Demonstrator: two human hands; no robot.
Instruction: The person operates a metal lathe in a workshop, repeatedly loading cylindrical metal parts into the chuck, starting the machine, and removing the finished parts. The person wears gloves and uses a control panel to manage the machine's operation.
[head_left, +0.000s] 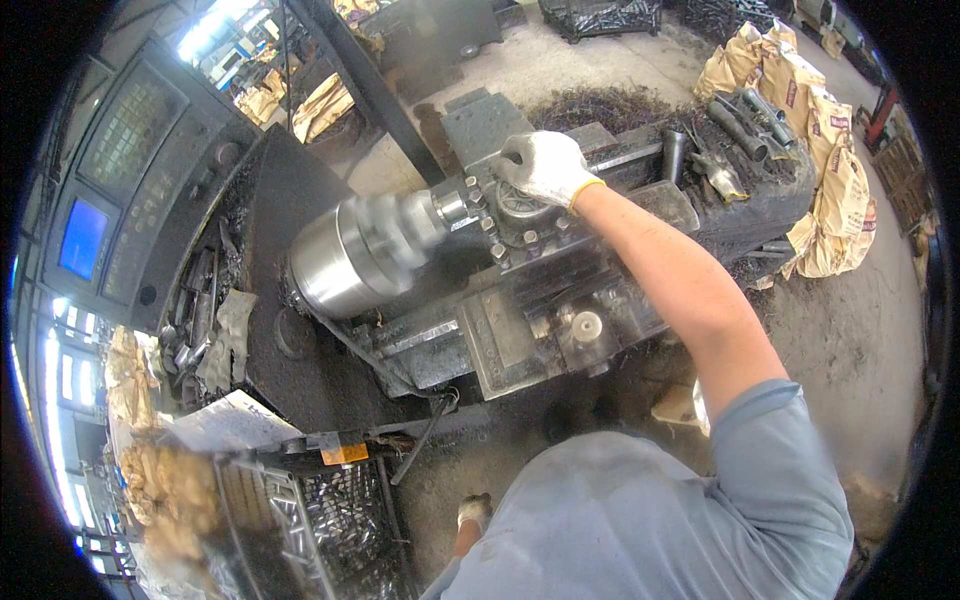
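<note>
My right hand (544, 166), in a white knit glove with a yellow cuff, is curled on top of the lathe's bolted tool post (517, 206); whatever lies under the fingers is hidden. Left of it, the metal chuck (337, 259) looks blurred, as if spinning, with a short shiny cylindrical workpiece (450, 208) at its end, close to the tool post. Below the post is the carriage (506, 341) with a round metal knob (586, 326). My left hand (474, 510), gloved too, hangs low beside my body, partly hidden; its fingers are not clear.
A control panel with a lit blue screen (84, 238) stands at left. Metal parts fill a wire basket (349, 517) at lower left. Metal tubes (739, 131) lie on the lathe's far end, by paper sacks (832, 180). Swarf (600, 106) is heaped behind the lathe.
</note>
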